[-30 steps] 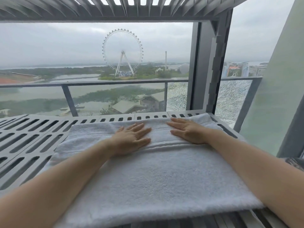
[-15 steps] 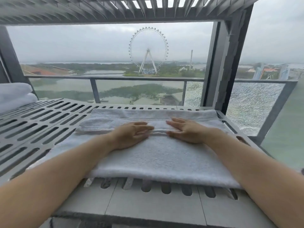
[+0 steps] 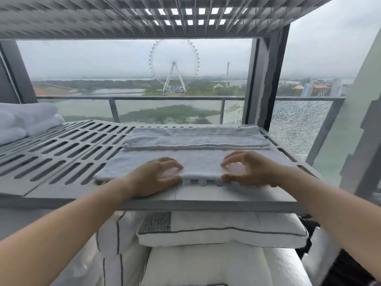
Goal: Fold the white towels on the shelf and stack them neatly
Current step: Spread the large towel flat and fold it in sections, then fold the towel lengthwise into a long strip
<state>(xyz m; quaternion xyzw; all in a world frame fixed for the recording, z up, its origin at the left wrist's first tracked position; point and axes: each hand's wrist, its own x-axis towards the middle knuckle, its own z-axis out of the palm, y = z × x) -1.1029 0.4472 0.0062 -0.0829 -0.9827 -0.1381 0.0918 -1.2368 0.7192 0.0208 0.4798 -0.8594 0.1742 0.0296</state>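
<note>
A white towel [image 3: 198, 142] lies flat on the right part of the grey slotted shelf [image 3: 61, 151], its far part folded over into a narrower band. My left hand [image 3: 154, 177] and my right hand [image 3: 249, 169] are at the towel's near edge, a hand's width apart. Each hand has its fingers curled on top of the edge and its thumb below it, pinching the cloth. The fingertips are blurred. More white towels [image 3: 26, 118] sit piled at the shelf's far left.
Another slotted shelf [image 3: 144, 17] hangs close overhead. A grey upright post [image 3: 266, 83] stands at the back right corner. White pillows with dark piping [image 3: 216, 230] are stacked below the shelf. Behind is a window with a balcony rail.
Both hands have drawn back from the towel's middle, where they lay flat, to its near edge and curled onto it. The view has pulled back and down.
</note>
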